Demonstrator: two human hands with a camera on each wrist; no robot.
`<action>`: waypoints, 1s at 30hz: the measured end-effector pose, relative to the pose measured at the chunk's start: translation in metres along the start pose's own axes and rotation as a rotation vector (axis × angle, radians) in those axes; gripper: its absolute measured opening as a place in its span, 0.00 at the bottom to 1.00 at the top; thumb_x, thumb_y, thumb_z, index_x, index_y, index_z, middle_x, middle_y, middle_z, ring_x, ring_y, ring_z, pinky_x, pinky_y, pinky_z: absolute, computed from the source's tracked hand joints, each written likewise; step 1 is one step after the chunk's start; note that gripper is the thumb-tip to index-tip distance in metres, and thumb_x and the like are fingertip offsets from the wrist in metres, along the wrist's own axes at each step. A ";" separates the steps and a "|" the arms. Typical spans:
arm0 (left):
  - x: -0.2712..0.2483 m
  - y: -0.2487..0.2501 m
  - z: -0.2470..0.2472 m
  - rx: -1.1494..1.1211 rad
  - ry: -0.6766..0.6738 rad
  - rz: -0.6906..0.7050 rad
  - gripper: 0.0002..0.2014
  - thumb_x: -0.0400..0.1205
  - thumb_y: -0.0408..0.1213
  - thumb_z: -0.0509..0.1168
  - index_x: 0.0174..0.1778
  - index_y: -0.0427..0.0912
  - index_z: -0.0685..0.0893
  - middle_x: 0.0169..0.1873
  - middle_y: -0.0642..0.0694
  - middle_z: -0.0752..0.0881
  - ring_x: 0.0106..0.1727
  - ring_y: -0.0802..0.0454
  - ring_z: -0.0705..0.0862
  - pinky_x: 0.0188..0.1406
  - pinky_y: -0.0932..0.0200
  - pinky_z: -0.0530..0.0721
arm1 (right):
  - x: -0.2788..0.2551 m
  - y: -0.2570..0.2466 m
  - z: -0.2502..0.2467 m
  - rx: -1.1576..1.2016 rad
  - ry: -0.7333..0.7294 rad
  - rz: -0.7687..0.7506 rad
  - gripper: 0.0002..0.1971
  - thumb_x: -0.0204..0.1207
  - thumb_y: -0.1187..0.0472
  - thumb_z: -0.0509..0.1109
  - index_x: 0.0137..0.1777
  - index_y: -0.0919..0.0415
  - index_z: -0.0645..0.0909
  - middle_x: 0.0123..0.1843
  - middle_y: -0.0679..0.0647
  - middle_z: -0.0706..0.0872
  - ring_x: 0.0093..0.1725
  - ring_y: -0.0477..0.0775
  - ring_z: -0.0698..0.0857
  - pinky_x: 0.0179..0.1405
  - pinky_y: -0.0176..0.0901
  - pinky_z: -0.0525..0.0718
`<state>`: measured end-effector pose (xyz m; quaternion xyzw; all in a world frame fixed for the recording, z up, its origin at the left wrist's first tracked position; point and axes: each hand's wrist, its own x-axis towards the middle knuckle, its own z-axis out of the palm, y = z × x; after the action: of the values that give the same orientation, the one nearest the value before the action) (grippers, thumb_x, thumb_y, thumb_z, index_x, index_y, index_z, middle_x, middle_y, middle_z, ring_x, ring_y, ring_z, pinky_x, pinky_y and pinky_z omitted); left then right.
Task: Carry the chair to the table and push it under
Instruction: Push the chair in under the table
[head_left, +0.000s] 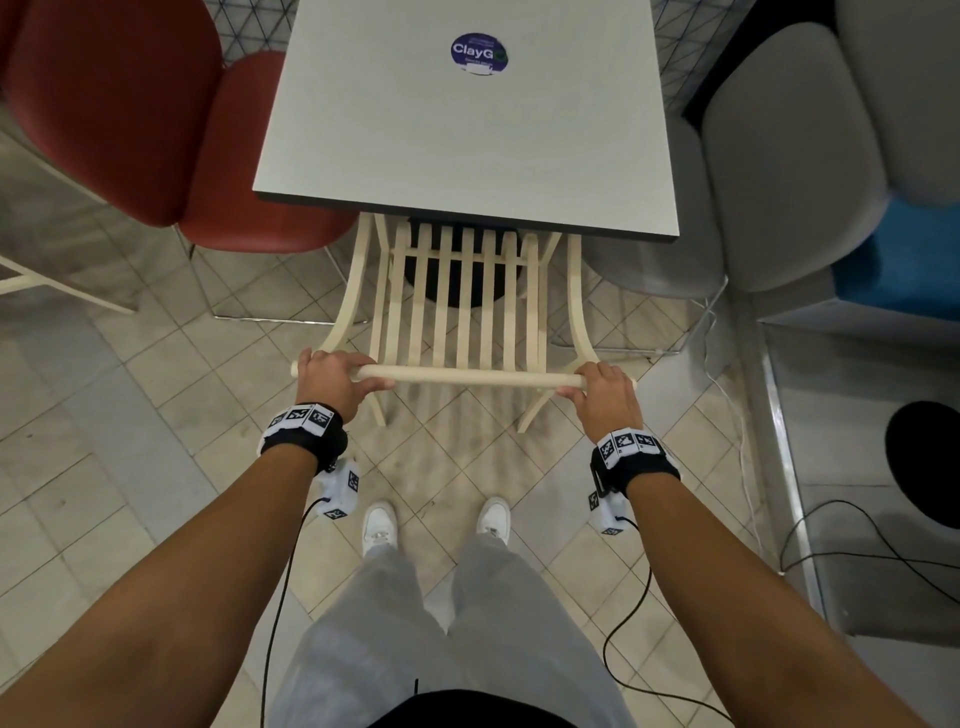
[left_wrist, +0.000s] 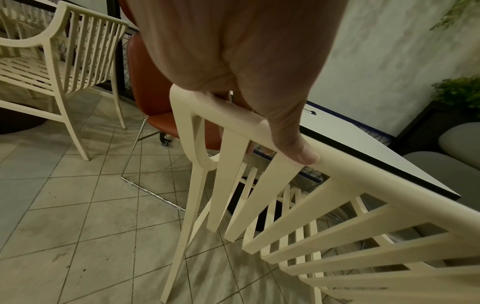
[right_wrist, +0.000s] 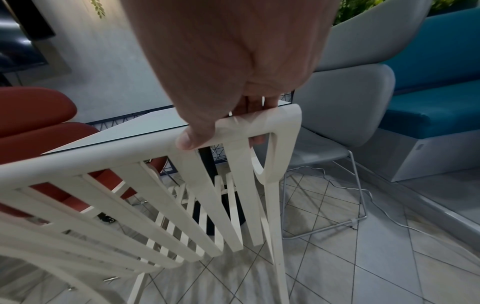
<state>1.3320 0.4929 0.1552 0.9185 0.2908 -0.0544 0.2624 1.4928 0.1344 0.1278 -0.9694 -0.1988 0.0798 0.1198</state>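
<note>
Fingers (head_left: 378, 383) of our left hand (head_left: 332, 376) and right hand (head_left: 605, 387) curl around the chair (head_left: 467, 312) top rail, one at each end, so it goes straight. Its seat is already partly under the desk (head_left: 467, 130) at 12 o'clock.

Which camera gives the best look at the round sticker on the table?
The head view: the round sticker lies face-up on the table, its "ClayG" lettering readable. Both wrist views catch only a sliver of tabletop past the chair; no sticker shows.
</note>
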 end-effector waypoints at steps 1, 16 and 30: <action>-0.001 0.001 -0.001 0.000 -0.001 -0.006 0.25 0.67 0.66 0.72 0.52 0.52 0.91 0.43 0.45 0.90 0.56 0.42 0.78 0.76 0.46 0.61 | 0.000 0.000 0.000 -0.003 -0.002 -0.002 0.22 0.77 0.41 0.72 0.56 0.62 0.82 0.51 0.60 0.87 0.54 0.63 0.82 0.61 0.58 0.81; 0.002 -0.003 0.000 0.080 -0.005 0.004 0.28 0.66 0.71 0.66 0.51 0.55 0.90 0.34 0.52 0.83 0.46 0.49 0.72 0.65 0.44 0.70 | 0.004 0.001 -0.003 0.055 -0.025 0.010 0.22 0.74 0.43 0.75 0.56 0.62 0.84 0.50 0.59 0.87 0.55 0.63 0.82 0.62 0.59 0.81; 0.002 -0.009 0.005 0.084 0.006 0.055 0.26 0.68 0.71 0.66 0.50 0.55 0.90 0.37 0.50 0.88 0.45 0.49 0.75 0.69 0.43 0.68 | 0.001 -0.001 -0.003 0.068 -0.026 0.033 0.23 0.75 0.42 0.74 0.58 0.61 0.84 0.53 0.59 0.87 0.57 0.62 0.82 0.63 0.58 0.80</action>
<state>1.3288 0.4983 0.1464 0.9364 0.2638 -0.0567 0.2243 1.4940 0.1350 0.1307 -0.9668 -0.1815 0.1012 0.1489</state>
